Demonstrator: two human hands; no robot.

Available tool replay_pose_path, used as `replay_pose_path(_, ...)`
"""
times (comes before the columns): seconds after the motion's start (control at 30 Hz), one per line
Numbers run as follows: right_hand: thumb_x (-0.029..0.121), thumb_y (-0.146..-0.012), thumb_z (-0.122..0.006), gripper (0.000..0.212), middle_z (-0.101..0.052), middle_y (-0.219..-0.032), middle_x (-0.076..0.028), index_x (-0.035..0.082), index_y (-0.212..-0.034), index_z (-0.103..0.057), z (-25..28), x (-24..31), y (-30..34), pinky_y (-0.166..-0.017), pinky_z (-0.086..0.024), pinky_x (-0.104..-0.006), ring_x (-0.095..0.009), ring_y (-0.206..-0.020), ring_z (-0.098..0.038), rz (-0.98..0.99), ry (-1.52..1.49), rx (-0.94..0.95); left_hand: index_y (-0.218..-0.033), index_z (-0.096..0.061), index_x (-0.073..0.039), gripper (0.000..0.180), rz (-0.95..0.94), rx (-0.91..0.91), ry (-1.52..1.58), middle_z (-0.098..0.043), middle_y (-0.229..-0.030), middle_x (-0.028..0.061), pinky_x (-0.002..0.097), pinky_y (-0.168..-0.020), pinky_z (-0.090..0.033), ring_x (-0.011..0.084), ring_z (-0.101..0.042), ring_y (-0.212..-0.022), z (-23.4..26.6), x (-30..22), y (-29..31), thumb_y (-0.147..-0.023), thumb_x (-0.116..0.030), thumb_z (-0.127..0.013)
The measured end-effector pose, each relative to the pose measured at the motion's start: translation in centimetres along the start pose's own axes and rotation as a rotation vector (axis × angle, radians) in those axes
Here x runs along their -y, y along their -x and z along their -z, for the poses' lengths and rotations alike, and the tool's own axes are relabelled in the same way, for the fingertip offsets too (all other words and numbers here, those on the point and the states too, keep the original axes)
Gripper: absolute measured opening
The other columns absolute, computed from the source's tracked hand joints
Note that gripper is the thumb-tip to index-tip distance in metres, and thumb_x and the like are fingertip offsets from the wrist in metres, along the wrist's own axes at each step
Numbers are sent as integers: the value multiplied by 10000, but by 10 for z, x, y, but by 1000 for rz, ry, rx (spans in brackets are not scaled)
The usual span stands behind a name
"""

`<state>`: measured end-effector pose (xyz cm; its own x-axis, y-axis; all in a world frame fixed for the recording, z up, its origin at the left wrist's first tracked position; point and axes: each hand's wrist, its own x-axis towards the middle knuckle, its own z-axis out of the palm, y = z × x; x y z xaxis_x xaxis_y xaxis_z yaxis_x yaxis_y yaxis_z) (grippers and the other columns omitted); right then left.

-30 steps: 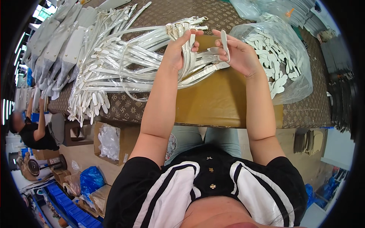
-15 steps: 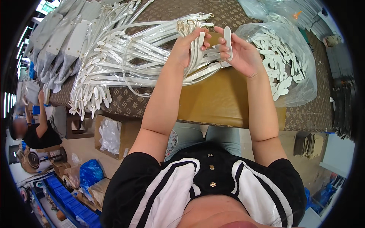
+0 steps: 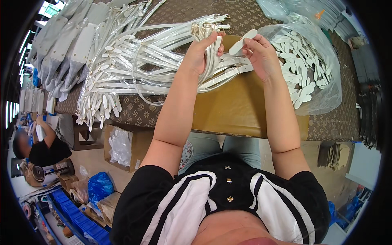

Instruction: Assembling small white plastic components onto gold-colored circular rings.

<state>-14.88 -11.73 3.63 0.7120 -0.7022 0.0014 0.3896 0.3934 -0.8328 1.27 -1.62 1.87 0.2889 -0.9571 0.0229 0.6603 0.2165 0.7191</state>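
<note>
Observing a brown cloth-covered table with a pale flower pattern (image 3: 141,116), bearing a glossy tan mat (image 3: 232,108). Seeing, left of the mat, a spread heap of narrow white straps in clear plastic (image 3: 118,77); right of it, a clear plastic bag (image 3: 322,105) containing many flat white tabs (image 3: 302,63). Gripping in the left hand (image 3: 199,53), at the mat's far left, a bunch of white straps with gold-toned buckles (image 3: 211,59), with fingers curled closed around it. Pinching in the right hand (image 3: 262,55), over the mat's far part, one flat white round-ended tab (image 3: 243,42) between thumb and fingertips, without any gap. Holding it slanted, near the bunch but apart.
</note>
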Motion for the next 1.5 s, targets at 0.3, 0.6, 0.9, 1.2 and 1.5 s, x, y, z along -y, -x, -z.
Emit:
replay_pose_path(0.3, 25, -821, -607, 120, -611, -862, -84, 8, -935, -572, -22, -8, 10, -638, -517, -254, -168, -729, -629, 190, 231, -129, -1008, -566, 13, 307, -11, -50, -19, -568, -828, 63, 273, -546, -441, 149, -538, -650, -5, -3, 6, -794, -164, -695)
replay_pose_path(0.6, 42, -832, -611, 158, -615, -839, -86, -13, -972, -563, -15, -8, 8, -661, -506, -246, -155, -732, -628, 33, 191, -100, -1020, -567, 4, 302, -35, 23, -7, -566, -775, 56, 270, -548, -444, 143, -545, -641, -2, 1, 1, -785, -134, -695)
replay_pose_path(0.9, 21, -806, -626, 202, -626, -898, -57, -4, -1000, -575, -36, -25, 7, -761, -484, -266, -152, -827, -612, 552, 887, -8, -1038, -558, -1, 297, -41, -25, -75, -596, -831, 64, 270, -600, -468, 136, -567, -693, -1, -4, 5, -803, -143, -671)
replay_pose_path(1.2, -14, -808, -622, 184, -621, -1005, -76, -36, -990, -619, -19, -27, 14, -820, -475, -262, -150, -902, -582, 617, 916, -21, -986, -573, -19, 283, -109, 11, -62, -598, -824, 45, 262, -614, -464, 130, -570, -737, -14, 8, 10, -763, -136, -702)
replay_pose_path(1.5, -2, -842, -597, 127, -621, -983, -84, -51, -957, -622, -21, -32, 8, -794, -485, -245, -132, -874, -583, 729, 861, -48, -929, -573, -20, 242, -109, 15, -113, -588, -773, 52, 258, -582, -447, 123, -547, -655, -17, -3, 14, -749, -108, -710)
